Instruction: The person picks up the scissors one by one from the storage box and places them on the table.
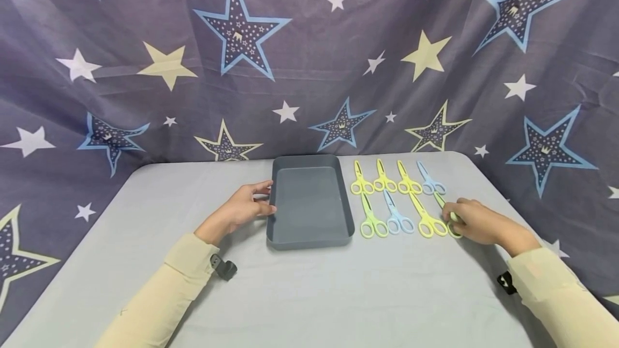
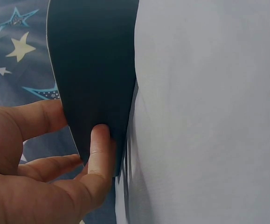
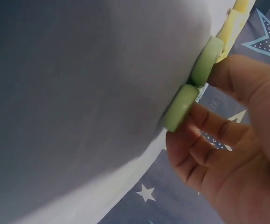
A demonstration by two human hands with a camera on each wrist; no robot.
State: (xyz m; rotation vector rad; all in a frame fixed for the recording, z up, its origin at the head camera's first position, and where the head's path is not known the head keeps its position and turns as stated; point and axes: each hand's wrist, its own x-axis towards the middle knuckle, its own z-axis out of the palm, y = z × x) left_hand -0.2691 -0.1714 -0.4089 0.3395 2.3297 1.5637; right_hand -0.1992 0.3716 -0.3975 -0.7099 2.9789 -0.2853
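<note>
A dark grey rectangular tray (image 1: 309,203) lies on the table. At its left wall is my left hand (image 1: 244,205); in the left wrist view, thumb and a finger reach over the rim while another fingertip (image 2: 100,133) presses the outer wall. On the right, my right hand (image 1: 476,220) pinches the handle loops of green scissors (image 3: 181,108), partly hidden beneath it in the head view. Beside it in the near row lie yellow scissors (image 1: 427,222), blue scissors (image 1: 397,219) and light green scissors (image 1: 371,222).
A far row holds several yellow scissors (image 1: 361,182) and one blue pair (image 1: 430,180), points facing away. The table (image 1: 309,294) has a pale cloth. Behind and beside it hangs a star-patterned curtain (image 1: 309,42).
</note>
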